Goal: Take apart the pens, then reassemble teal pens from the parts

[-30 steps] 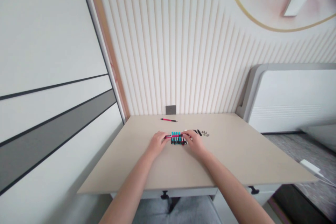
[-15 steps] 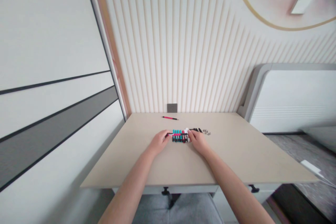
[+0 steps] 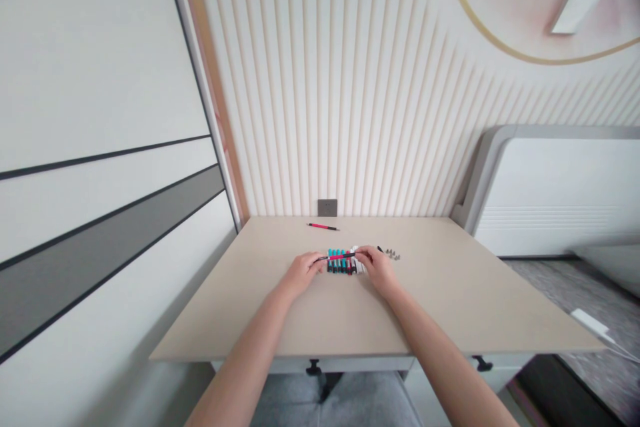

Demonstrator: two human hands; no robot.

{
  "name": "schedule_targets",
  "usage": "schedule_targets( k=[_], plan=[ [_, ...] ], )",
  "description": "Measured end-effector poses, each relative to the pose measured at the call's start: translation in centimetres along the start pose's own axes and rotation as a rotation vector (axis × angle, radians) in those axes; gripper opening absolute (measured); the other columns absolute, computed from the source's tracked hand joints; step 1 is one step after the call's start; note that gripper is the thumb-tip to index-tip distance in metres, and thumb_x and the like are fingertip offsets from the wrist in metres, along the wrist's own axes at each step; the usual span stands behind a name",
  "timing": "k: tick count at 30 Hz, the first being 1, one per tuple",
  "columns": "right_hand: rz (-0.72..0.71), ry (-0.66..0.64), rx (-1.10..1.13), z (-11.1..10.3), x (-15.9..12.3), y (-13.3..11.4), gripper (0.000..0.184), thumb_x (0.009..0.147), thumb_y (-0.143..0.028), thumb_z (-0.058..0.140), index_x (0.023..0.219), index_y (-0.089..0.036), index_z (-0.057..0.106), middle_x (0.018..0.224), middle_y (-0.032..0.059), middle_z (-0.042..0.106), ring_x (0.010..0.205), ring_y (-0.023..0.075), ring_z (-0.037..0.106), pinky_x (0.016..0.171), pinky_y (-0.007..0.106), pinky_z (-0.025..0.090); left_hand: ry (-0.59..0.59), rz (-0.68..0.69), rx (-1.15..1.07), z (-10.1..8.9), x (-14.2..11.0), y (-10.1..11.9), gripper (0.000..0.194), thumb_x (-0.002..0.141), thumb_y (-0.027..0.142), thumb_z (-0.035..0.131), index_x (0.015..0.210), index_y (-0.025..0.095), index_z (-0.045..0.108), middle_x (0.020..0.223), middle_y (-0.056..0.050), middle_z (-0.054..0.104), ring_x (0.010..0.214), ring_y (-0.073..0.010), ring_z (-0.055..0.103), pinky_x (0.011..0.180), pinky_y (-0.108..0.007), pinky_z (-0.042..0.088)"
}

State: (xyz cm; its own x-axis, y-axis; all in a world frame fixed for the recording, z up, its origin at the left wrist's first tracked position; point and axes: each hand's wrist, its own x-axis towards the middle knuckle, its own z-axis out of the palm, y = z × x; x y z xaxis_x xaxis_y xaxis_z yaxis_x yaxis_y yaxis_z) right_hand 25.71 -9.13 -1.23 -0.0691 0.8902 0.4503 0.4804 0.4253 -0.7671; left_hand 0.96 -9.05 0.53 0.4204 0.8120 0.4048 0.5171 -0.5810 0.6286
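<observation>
Red-barrelled pen (image 3: pixel 340 256), slim, black towards both ends; your left hand (image 3: pixel 302 269) and right hand (image 3: pixel 376 265) each keep fingers clamped near one end.

Dark socket (image 3: pixel 327 207) on ribbed wall (image 3: pixel 300 80); grey-white headboard (image 3: pixel 560 177) at right

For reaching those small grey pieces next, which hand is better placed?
Right hand, probably: the small grey pieces lie just beside it, while the left hand is farther away. Both grip a red pen.
</observation>
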Motion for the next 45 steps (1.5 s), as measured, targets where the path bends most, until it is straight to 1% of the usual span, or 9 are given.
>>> schedule_targets(
  k=[5, 8, 12, 16, 20, 28, 33, 37, 45],
  plan=[
    [-0.020, -0.003, 0.005, 0.3, -0.2, 0.0, 0.035, 0.088, -0.045, 0.050, 0.105, -0.018, 0.065, 0.080, 0.0047, 0.067, 0.071, 0.0185, 0.057, 0.065, 0.027, 0.042, 0.043, 0.007, -0.019, 0.1, 0.0, -0.1, 0.029, 0.095, 0.038, 0.046, 0.103, 0.019, 0.066, 0.082, -0.002, 0.069, 0.074, -0.0158, 0.063, 0.073, -0.025, 0.047],
    [-0.026, -0.038, -0.049, 0.2, -0.2, -0.2, 0.041, 0.094, -0.046, 0.038, 0.090, -0.018, 0.067, 0.075, 0.0046, 0.065, 0.069, 0.0181, 0.057, 0.063, 0.026, 0.040, 0.058, 0.052, -0.004, 0.1, 0.1, -0.3, 0.026, 0.096, 0.035, 0.046, 0.103, 0.020, 0.065, 0.091, -0.004, 0.069, 0.082, -0.0166, 0.063, 0.078, -0.027, 0.048],
    [-0.023, -0.105, -0.115, 0.2, -0.3, -0.4, 0.050, 0.096, -0.049, 0.033, 0.066, -0.019, 0.059, 0.060, 0.0011, 0.058, 0.059, 0.0161, 0.052, 0.057, 0.024, 0.035, 0.119, 0.115, 0.071, 0.0, 0.1, -0.5, 0.021, 0.095, 0.033, 0.048, 0.101, 0.020, 0.065, 0.098, -0.005, 0.066, 0.094, -0.0186, 0.060, 0.086, -0.032, 0.047],
    [-0.013, -0.159, -0.073, 0.6, -0.6, -0.6, 0.050, 0.097, -0.050, 0.033, 0.066, -0.019, 0.058, 0.059, 0.0008, 0.059, 0.056, 0.0149, 0.052, 0.056, 0.024, 0.034, 0.200, 0.117, 0.143, 0.0, 0.1, -0.5, 0.019, 0.095, 0.028, 0.047, 0.103, 0.021, 0.063, 0.100, -0.006, 0.062, 0.098, -0.0194, 0.057, 0.090, -0.036, 0.046],
    [0.005, -0.183, -0.050, 0.8, -0.8, -0.9, 0.052, 0.097, -0.050, 0.032, 0.065, -0.018, 0.058, 0.058, 0.0009, 0.059, 0.055, 0.0146, 0.052, 0.056, 0.024, 0.035, 0.226, 0.122, 0.176, 0.0, 0.0, -0.3, 0.018, 0.095, 0.025, 0.046, 0.105, 0.021, 0.061, 0.100, -0.006, 0.060, 0.097, -0.0184, 0.057, 0.089, -0.034, 0.047],
    [-0.028, -0.224, -0.038, 1.1, -1.0, -1.5, 0.049, 0.098, -0.049, 0.033, 0.070, -0.018, 0.059, 0.060, 0.0014, 0.060, 0.057, 0.0145, 0.054, 0.059, 0.025, 0.037, 0.120, 0.217, 0.515, 0.5, -0.2, 1.4, 0.018, 0.086, 0.036, 0.063, 0.098, 0.022, 0.063, 0.097, -0.005, 0.060, 0.091, -0.0204, 0.056, 0.080, -0.035, 0.043],
    [-0.057, -0.222, -0.042, 1.4, -1.1, -1.5, 0.049, 0.098, -0.048, 0.032, 0.069, -0.018, 0.058, 0.061, 0.0016, 0.060, 0.058, 0.0147, 0.054, 0.060, 0.025, 0.037, 0.039, 0.308, 0.634, 0.7, 0.0, 2.2, 0.013, 0.092, 0.030, 0.055, 0.092, 0.020, 0.063, 0.092, -0.006, 0.062, 0.088, -0.0201, 0.055, 0.077, -0.035, 0.038],
    [-0.066, -0.230, -0.062, 1.3, -1.0, -1.4, 0.047, 0.097, -0.047, 0.035, 0.069, -0.019, 0.059, 0.061, 0.0011, 0.060, 0.058, 0.0150, 0.054, 0.059, 0.025, 0.036, 0.040, 0.327, 0.663, 0.6, 0.1, 2.4, 0.015, 0.095, 0.028, 0.051, 0.092, 0.020, 0.064, 0.088, -0.007, 0.064, 0.087, -0.0208, 0.054, 0.076, -0.035, 0.035],
    [-0.150, -0.187, -0.081, 1.0, -0.8, -1.8, 0.038, 0.095, -0.036, 0.042, 0.067, -0.020, 0.061, 0.071, 0.0038, 0.064, 0.071, 0.0175, 0.057, 0.071, 0.027, 0.040, 0.031, 0.330, 0.670, 0.6, 0.1, 2.7, 0.020, 0.096, 0.029, 0.047, 0.088, 0.020, 0.063, 0.085, -0.006, 0.065, 0.086, -0.0213, 0.053, 0.076, -0.035, 0.033]
  ],
)
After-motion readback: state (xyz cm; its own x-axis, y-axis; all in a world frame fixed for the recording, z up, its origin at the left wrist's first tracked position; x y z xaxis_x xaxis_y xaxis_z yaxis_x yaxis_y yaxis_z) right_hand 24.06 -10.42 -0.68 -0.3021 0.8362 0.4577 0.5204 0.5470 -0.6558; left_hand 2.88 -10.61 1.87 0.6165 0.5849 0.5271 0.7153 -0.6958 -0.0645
